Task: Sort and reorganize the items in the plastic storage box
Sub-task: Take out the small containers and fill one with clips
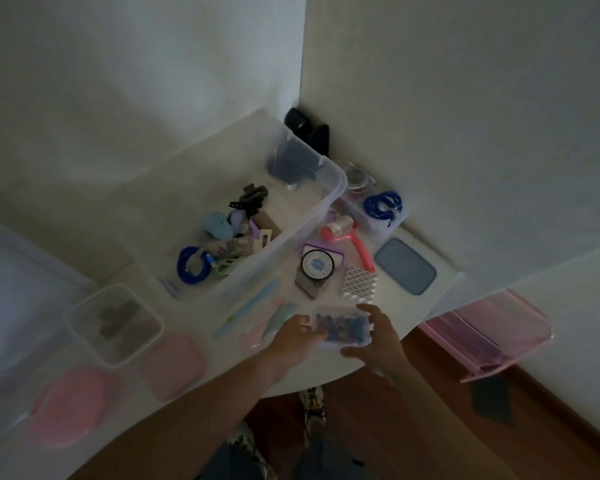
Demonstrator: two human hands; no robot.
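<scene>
A clear plastic storage box (pixel 329 199) stands on the white table (pixel 201 344). Inside it lie a blue coiled cable (pixel 191 266), a light blue item (pixel 217 225), black hair clips (pixel 248 199) and other small things. Near the table's front edge, both hands hold a small clear case (pixel 342 327) filled with colourful small pieces. My left hand (pixel 297 336) grips its left end, and my right hand (pixel 378 337) curls round its right side.
Right of the box lie a round dial gadget (pixel 317 266), a pink roller (pixel 347 237), a white mesh piece (pixel 359 282), a blue-grey lid (pixel 406 266) and a tray with blue coils (pixel 383 204). An empty clear container (pixel 113 325), pink lids (pixel 174 365) and light blue pens (pixel 253 303) sit left. A pink bin (pixel 492 337) hangs off the right.
</scene>
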